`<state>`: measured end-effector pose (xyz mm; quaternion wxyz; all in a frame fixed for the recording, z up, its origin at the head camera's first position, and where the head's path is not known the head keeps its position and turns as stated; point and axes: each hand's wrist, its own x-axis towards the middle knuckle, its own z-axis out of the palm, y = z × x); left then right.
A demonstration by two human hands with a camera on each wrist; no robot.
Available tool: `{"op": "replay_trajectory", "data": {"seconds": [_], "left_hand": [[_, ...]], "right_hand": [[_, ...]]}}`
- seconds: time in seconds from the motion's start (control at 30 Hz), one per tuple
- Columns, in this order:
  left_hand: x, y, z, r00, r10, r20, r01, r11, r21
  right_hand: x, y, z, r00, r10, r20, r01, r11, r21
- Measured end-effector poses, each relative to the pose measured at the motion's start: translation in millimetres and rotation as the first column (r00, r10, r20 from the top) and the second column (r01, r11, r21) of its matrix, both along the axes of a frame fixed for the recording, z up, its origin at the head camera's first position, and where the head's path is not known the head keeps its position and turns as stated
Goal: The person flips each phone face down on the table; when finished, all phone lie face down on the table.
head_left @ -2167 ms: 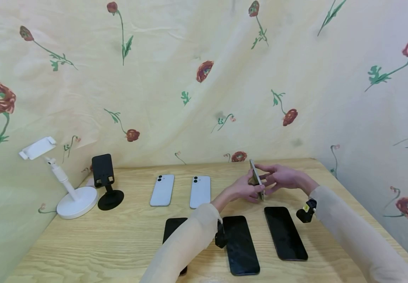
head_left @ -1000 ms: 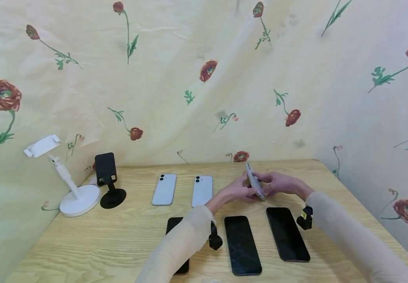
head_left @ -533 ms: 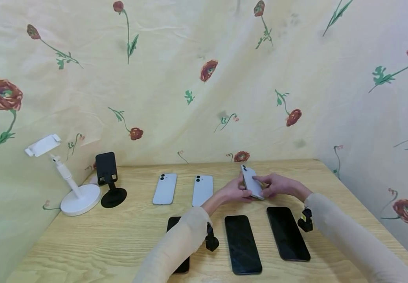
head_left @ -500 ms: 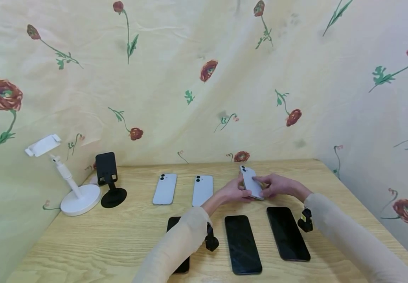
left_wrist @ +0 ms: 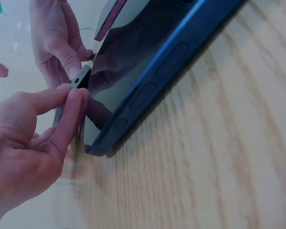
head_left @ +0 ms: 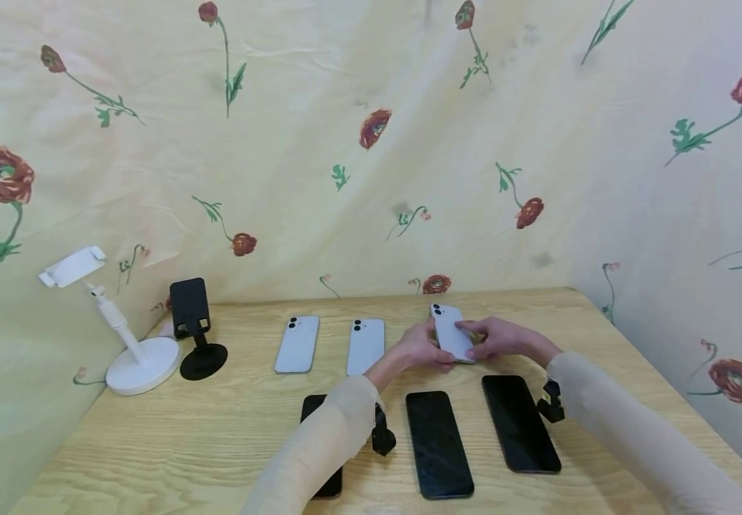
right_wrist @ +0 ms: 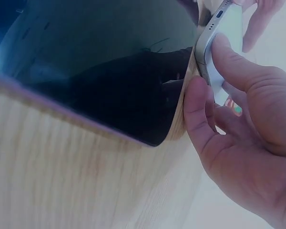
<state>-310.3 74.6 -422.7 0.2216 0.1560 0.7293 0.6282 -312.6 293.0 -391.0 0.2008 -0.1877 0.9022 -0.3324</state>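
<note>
A white smartphone [head_left: 452,336] lies almost flat, back up, at the rear right of the table, its two camera lenses towards the wall. My left hand [head_left: 419,346] grips its left edge. From the other side my right hand [head_left: 501,337] grips it, thumb on the white back. In the right wrist view the phone's bottom end [right_wrist: 219,15] with its charging port shows beside the thumb. Close to the table, the left fingers pinch that same end in the left wrist view [left_wrist: 76,81]. Whether the phone's underside touches the wood is hidden.
Two white phones [head_left: 297,345] [head_left: 366,346] lie back up to the left. Nearer are black-screened phones [head_left: 439,445] [head_left: 521,423], and another [head_left: 329,486] partly under the left sleeve. A white stand [head_left: 142,366] and a black stand [head_left: 204,362] occupy the far left.
Held in both hands throughout, the white phone has turned from edge-on and steeply tilted to back up and lowered towards the table. It has shifted slightly left; the other phones stay put.
</note>
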Motion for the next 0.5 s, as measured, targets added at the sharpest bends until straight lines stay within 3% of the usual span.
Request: {"op": "replay_trajectory", "data": {"seconds": [0.23,0.5], "left_hand": [[2.2,-1.8,1.0,0.998,0.040,-0.057,-0.047,0.991,-0.129],[4.4,-1.3,3.0,0.990,0.019,-0.142,-0.056,0.963,-0.264]], "right_hand": [[3.2,-3.0,0.0,1.000,0.013,-0.013,-0.012,1.000,0.022],[6.8,-4.4,0.5,1.000,-0.010,0.004,0.010,1.000,0.015]]}}
